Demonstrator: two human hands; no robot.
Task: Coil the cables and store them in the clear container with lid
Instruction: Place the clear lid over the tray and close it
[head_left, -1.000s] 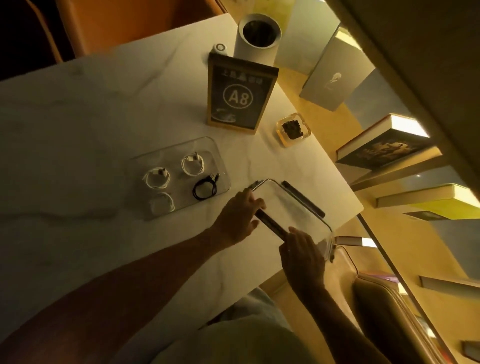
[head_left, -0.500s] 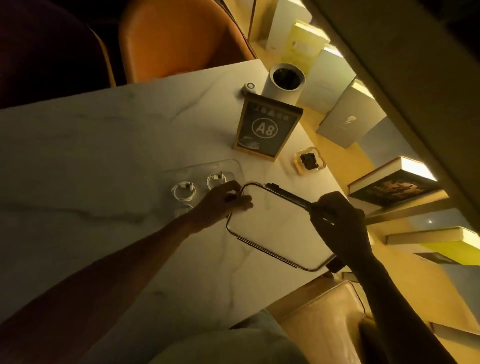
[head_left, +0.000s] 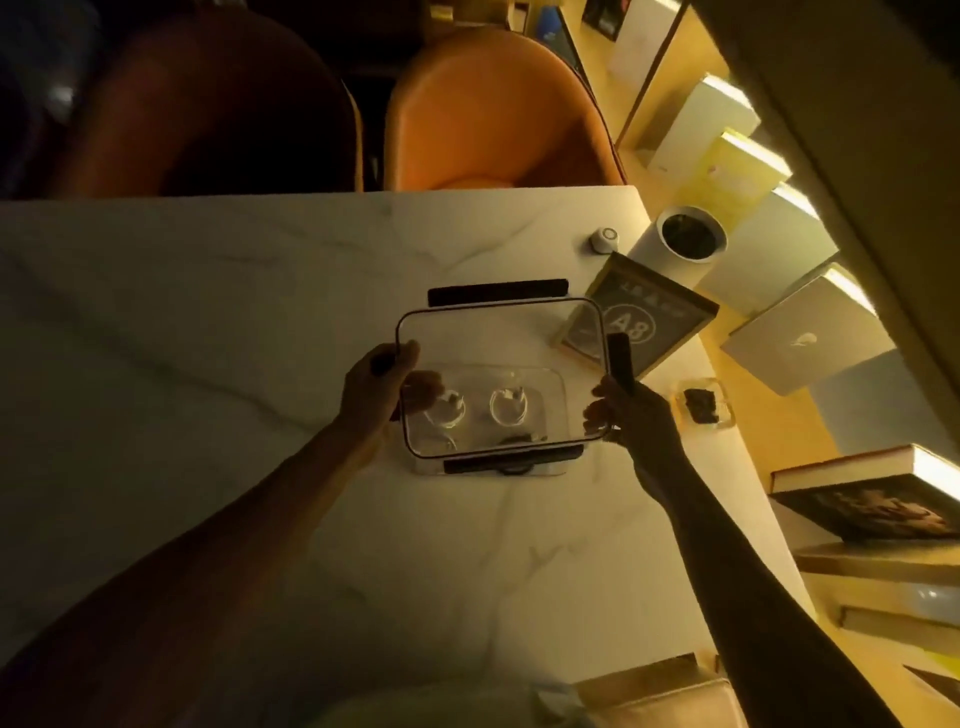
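I hold a clear lid (head_left: 498, 338) with a dark rim and dark clip flaps flat in the air over the clear container (head_left: 556, 467) on the white marble table. My left hand (head_left: 376, 389) grips the lid's left edge. My right hand (head_left: 631, 410) grips its right edge by a raised flap. Through the lid I see coiled white cables (head_left: 509, 408) and a coiled black cable (head_left: 519, 441) lying in the container.
A framed A8 sign (head_left: 636, 325), a white cylinder (head_left: 685, 244) and a small white knob (head_left: 604, 240) stand at the table's right rear. A small dish (head_left: 701, 408) sits by the right edge. Two chairs (head_left: 493, 114) stand behind the table; books fill shelves at right.
Both hands lifted the lid from the table's right edge and carried it left, over the container with the coiled cables. The camera view tilted upward.
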